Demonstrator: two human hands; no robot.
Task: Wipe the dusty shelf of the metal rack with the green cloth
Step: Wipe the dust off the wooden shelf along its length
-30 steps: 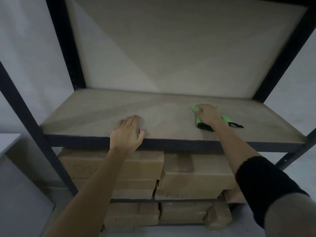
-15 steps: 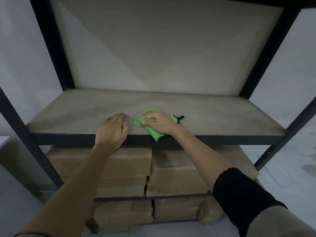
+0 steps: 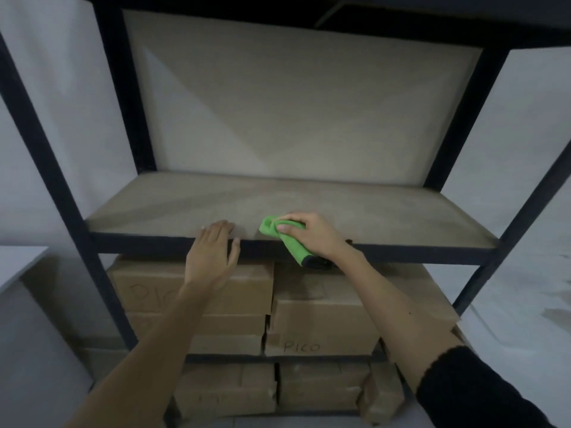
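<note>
The dusty beige shelf (image 3: 309,202) of the black metal rack (image 3: 482,251) spans the middle of the head view. My right hand (image 3: 315,236) grips the bunched green cloth (image 3: 287,242) at the shelf's front edge, near the centre. Part of the cloth, with a black trim, hangs over the front rail. My left hand (image 3: 213,254) lies flat with its fingers spread on the front edge, just left of the cloth, and holds nothing.
Stacked cardboard boxes (image 3: 321,316), some marked "Pico", fill the lower shelves. Black uprights (image 3: 43,156) frame both sides, and an upper shelf (image 3: 309,23) hangs overhead. A white surface (image 3: 18,264) juts in at the left. Pale walls stand behind.
My right hand swept the cloth from the shelf's right part leftwards to the front centre, beside my left hand. The cloth now droops over the front rail. My view has pulled back and up.
</note>
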